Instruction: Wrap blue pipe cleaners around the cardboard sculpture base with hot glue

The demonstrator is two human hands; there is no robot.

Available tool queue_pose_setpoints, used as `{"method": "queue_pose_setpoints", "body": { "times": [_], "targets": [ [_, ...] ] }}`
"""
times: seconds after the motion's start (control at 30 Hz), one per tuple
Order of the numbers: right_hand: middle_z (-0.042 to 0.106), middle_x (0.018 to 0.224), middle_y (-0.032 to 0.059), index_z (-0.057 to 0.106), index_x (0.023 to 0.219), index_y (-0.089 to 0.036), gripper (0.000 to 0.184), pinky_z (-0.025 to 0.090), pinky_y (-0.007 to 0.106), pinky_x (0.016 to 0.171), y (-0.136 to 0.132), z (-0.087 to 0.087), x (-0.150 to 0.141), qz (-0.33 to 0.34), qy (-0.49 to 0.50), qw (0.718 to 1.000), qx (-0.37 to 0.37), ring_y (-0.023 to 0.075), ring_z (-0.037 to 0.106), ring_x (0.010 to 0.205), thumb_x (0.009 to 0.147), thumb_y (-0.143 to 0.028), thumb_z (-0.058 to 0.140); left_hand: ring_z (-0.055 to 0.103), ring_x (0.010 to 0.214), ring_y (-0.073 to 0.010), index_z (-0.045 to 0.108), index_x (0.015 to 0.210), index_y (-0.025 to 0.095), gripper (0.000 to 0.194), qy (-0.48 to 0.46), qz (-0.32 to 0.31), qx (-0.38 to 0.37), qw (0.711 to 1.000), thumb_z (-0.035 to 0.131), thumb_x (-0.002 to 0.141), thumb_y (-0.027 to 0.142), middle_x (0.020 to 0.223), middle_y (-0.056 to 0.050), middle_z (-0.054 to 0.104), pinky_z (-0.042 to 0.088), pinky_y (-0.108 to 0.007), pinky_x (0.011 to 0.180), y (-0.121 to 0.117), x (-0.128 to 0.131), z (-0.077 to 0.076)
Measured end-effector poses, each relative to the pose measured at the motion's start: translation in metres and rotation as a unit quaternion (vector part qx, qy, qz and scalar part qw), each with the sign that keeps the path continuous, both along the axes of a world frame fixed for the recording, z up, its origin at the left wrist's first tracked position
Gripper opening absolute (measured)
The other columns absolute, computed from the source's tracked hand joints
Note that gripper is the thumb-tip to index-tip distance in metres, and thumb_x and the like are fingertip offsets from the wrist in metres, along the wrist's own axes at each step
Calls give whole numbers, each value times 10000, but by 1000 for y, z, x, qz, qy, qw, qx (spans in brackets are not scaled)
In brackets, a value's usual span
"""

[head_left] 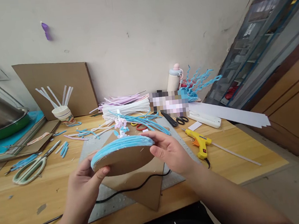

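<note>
Across a wood-grain tabletop (239,152) lies a grey mat (95,206); above it, the left hand's (86,181) fingers and right hand's (174,154) fingers grip opposite edges of the blue-rimmed cardboard disc (125,159).

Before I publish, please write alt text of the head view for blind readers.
The left hand and right hand hold a brown cardboard disc edged in fuzzy blue strips over a wooden table; a yellow glue gun lies at right, green-handled scissors at left.
</note>
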State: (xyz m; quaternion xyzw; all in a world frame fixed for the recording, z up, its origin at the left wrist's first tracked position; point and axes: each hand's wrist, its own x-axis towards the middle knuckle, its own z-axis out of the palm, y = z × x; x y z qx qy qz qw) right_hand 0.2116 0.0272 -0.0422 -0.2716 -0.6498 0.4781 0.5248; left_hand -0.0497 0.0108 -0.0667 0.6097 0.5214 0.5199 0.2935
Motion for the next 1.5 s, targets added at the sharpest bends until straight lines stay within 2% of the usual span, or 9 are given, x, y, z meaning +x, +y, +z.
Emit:
{"method": "queue_pose_setpoints", "body": {
  "times": [0.2, 0.43, 0.73, 0.87, 1.0, 1.1, 1.2, 1.37, 1.5],
  "targets": [
    [738, 1077, 25, 691, 1131, -284, 284, 560, 373, 868, -7, 14, -1, -50, -46, 997, 38, 197, 674, 983, 913, -449, 617, 634, 1093, -234, 673, 990, 290, 181, 75, -30, 119, 990, 699, 812, 307, 1075, 2, 694, 514, -392, 980, -8, 7, 10],
    [750, 986, 19, 718, 1043, -277, 274, 576, 371, 834, -1, 2, 2, -44, -6, 999, -9, 192, 691, 908, 885, -487, 640, 607, 1093, -267, 633, 1049, 289, 230, 197, -2, 176, 964, 686, 827, 307, 1035, -33, 680, 464, -474, 973, -11, 8, 6],
    [691, 1262, 47, 639, 1248, -305, 326, 443, 454, 1075, 0, 9, 8, 42, -93, 987, 125, 224, 591, 1234, 927, -358, 619, 660, 997, -257, 621, 1031, 302, 233, 325, 10, 256, 910, 695, 820, 236, 939, 2, 742, 388, -443, 912, -16, 15, 13],
    [727, 1171, 35, 690, 1142, -311, 217, 454, 459, 1072, 0, -1, 2, 48, -58, 991, 108, 216, 605, 1222, 947, -321, 595, 666, 1000, -265, 623, 1039, 307, 241, 348, 12, 262, 900, 678, 821, 220, 954, -2, 752, 386, -455, 910, -16, 17, 13],
    [637, 1358, 50, 613, 1272, -317, 347, 370, 495, 1140, 3, -8, 8, 35, -126, 985, 110, 236, 492, 1358, 933, -390, 605, 668, 1007, -255, 611, 1082, 311, 280, 386, 7, 269, 883, 655, 833, 191, 1005, -6, 753, 396, -449, 912, -16, 12, 12],
    [614, 1382, 77, 555, 1328, -277, 387, 459, 443, 1058, 18, -14, 25, -101, -242, 962, 82, 232, 553, 1294, 979, -430, 489, 673, 1023, -252, 597, 1136, 300, 335, 436, -1, 286, 853, 633, 839, 151, 1042, -6, 752, 392, -438, 929, -20, 8, 15],
    [731, 1077, 96, 660, 1121, -198, 263, 542, 397, 869, 42, -25, 47, -227, -355, 906, 43, 233, 680, 1011, 976, -310, 472, 676, 1030, -249, 602, 1144, 258, 286, 487, -16, 303, 819, 607, 868, 184, 1065, -13, 749, 377, -421, 962, -25, 8, 22],
    [702, 1082, 83, 709, 1029, -216, 350, 481, 346, 861, 71, -41, 61, -191, -476, 857, 59, 228, 640, 994, 830, -23, 495, 673, 998, -239, 612, 1069, 193, 195, 545, -28, 304, 781, 460, 947, 177, 1011, -46, 746, 349, -418, 978, -28, 23, 42],
    [687, 978, 72, 717, 871, -217, 305, 444, 325, 849, 78, -47, 55, -138, -533, 831, 81, 228, 614, 975, 817, -10, 499, 669, 945, -217, 614, 982, 226, 168, 521, -79, 268, 807, 447, 962, 226, 916, -1, 734, 313, -422, 993, -14, 30, 59]
  ]
}}
